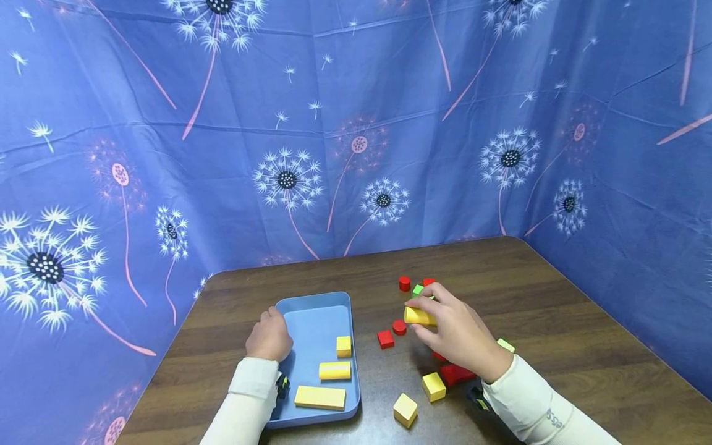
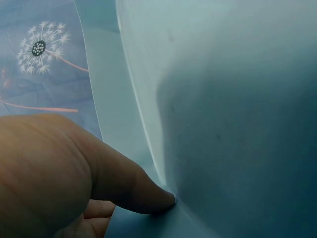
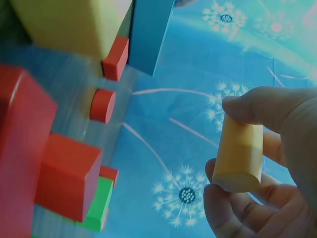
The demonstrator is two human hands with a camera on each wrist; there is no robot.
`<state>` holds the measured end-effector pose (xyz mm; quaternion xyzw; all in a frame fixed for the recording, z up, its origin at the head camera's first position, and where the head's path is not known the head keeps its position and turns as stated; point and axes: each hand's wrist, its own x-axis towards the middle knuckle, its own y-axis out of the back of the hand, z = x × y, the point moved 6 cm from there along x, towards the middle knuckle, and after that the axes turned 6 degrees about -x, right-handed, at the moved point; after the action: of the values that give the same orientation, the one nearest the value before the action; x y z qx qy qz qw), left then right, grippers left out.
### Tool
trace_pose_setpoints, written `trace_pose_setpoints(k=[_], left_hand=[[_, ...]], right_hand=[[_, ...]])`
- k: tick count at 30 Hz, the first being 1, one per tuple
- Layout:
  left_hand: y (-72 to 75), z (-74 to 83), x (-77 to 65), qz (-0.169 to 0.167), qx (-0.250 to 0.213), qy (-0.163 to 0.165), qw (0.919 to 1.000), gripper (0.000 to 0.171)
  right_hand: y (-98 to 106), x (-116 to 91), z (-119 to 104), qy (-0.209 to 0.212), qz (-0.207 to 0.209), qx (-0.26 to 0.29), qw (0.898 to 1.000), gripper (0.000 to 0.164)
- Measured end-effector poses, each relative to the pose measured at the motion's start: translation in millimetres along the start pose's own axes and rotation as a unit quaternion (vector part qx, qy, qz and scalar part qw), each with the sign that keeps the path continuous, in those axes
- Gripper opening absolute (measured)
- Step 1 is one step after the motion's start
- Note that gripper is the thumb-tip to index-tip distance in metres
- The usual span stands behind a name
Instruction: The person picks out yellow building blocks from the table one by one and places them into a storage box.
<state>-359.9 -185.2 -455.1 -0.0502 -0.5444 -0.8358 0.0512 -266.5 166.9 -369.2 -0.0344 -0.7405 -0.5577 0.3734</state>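
Observation:
My right hand (image 1: pixel 458 330) pinches a yellow cylinder block (image 1: pixel 418 316) above the table, to the right of the blue tray (image 1: pixel 311 324). In the right wrist view the thumb lies on one end of this cylinder (image 3: pixel 239 153), and the fingers curl around its other side. At the tray's left side, my left hand (image 1: pixel 269 337) grips the rim. The left wrist view shows its thumb (image 2: pixel 133 186) pressed against the inner wall, with other fingers outside. Inside the tray lie a yellow cube (image 1: pixel 343 347), another yellow cylinder (image 1: pixel 335 371) and a long flat yellow block (image 1: pixel 319 397).
Two yellow cubes, a nearer one (image 1: pixel 405 410) and a farther one (image 1: pixel 434 387), stand right of the tray. Red blocks (image 1: pixel 385 339) and green blocks (image 1: pixel 418 290) are scattered around and beneath my right hand. A blue dandelion-print cloth (image 1: pixel 345 154) hangs behind the wooden table (image 1: pixel 534 296).

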Motion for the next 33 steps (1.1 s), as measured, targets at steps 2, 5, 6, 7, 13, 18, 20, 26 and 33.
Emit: trace_pose_setpoints(k=[2, 5, 6, 7, 13, 18, 20, 26, 33], left_hand=[[0.2, 0.2, 0.1, 0.003, 0.001, -0.002, 1.0, 0.051], [0.5, -0.3, 1.2, 0.008, 0.002, -0.002, 1.0, 0.05], [0.5, -0.6, 1.5, 0.008, 0.003, -0.002, 1.0, 0.05], [0.6, -0.8, 1.7, 0.008, 0.004, -0.002, 1.0, 0.05], [0.0, -1.7, 2.0, 0.006, 0.004, 0.0, 1.0, 0.053], [-1.5, -2.1, 2.3, 0.005, 0.004, 0.0, 1.0, 0.053], [-2.6, -2.1, 2.5, 0.002, 0.003, 0.0, 1.0, 0.053], [-2.1, -1.1, 4.4, -0.006, 0.003, 0.004, 1.0, 0.054], [-0.9, -1.8, 2.8, -0.006, -0.001, 0.006, 1.0, 0.055]], right_hand=[[0, 0, -4, 0.006, -0.004, 0.005, 1.0, 0.038], [0, 1, -10, 0.018, -0.003, 0.006, 1.0, 0.038], [0, 2, -12, 0.022, -0.002, 0.007, 1.0, 0.037], [1, 2, -14, 0.027, -0.001, 0.007, 1.0, 0.037], [-2, 5, -22, 0.03, -0.017, 0.001, 0.999, 0.038], [-7, 6, -30, 0.036, -0.036, -0.002, 0.999, 0.039], [-9, 7, -34, 0.047, -0.038, -0.001, 0.998, 0.039], [-14, 14, -48, 0.088, -0.039, 0.01, 0.995, 0.041], [-27, 18, -68, 0.138, -0.042, 0.013, 0.99, 0.037]])
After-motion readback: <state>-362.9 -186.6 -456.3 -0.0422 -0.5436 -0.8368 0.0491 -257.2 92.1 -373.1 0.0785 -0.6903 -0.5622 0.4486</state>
